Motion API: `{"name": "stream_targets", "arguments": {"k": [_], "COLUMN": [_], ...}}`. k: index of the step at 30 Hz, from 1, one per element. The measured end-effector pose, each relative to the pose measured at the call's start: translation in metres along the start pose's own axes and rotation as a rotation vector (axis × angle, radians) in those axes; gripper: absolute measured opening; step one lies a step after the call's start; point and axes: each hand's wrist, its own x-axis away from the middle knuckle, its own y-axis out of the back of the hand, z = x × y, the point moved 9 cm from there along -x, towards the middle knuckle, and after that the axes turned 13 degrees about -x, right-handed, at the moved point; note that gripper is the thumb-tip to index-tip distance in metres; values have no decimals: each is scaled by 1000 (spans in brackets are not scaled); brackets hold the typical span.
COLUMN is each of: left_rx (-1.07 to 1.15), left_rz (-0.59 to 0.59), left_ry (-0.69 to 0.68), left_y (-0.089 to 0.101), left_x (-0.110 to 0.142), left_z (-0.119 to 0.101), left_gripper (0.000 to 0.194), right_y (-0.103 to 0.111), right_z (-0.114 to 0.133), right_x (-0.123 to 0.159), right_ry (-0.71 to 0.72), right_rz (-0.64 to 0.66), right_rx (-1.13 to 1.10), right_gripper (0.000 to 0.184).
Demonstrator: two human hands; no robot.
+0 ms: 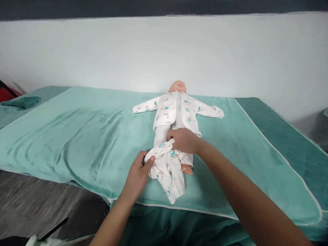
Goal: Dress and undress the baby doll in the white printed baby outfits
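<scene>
A baby doll [177,86] lies on its back, its head toward the wall. It wears a white printed jacket [166,108], open down the front, over white underclothes [162,134]. Around the doll's lower legs are white printed baby pants [167,172], bunched at the waist. My left hand [141,167] pinches the waistband on the left side, thumb on top. My right hand [183,140] is closed on the waistband's other side, over the doll's legs. One bare foot [187,169] shows below the right hand; the other foot is hidden by the pants.
A light green blanket [84,136] with pale edging covers the bed, over a darker green cover [279,126]. Behind the bed rises a white wall [115,54]. A grey floor [33,201] shows at the lower left, and a red object [6,93] at the far left.
</scene>
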Motion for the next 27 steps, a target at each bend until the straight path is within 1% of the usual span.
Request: {"name": "stream_targets", "arguments": {"k": [2, 3, 6, 10, 12, 16, 20, 22, 24, 25, 27], "left_rx": [-30, -37, -38, -24, -55, -170, -241, -268, -292, -299, -289], "left_rz": [11, -4, -80, -171, -206, -231, -217, -193, -174, -173, -181], "left_ry": [-34, -55, -117, -172, -207, -263, -359, -383, -383, -379, -364], "left_y": [-2, -2, -3, -5, -3, 3, 8, 7, 6, 6, 7], "left_x": [-7, -10, -18, -30, -36, -56, -82, -92, -97, -97, -92], "left_z": [-5, -8, -15, -23, -28, -42, -58, -63, -64, -63, -60], "left_gripper": [36, 36, 36, 37, 36, 31, 25, 24, 24, 24, 25], "right_y": [2, 3, 6, 10, 12, 13, 15, 14, 10, 8, 4], "right_z": [-1, -1, -3, -8, -12, -19, -20, -15, -8, -5, 1], "right_x": [-1, -1, -2, -2, -1, -3, -4, -3, -2, -1, 0], "right_ry": [-12, -21, -31, -42, -65, -101, -136, -124, -96, -83, -63], "right_rz": [-17, -26, -53, -92, -112, -153, -202, -177, -95, -49, 31], "right_rx": [-20, -34, -88, -172, -224, -284, -266, -233, -211, -202, -166], "right_gripper": [3, 3, 5, 14, 13, 12, 11, 8, 2, 4, 14]}}
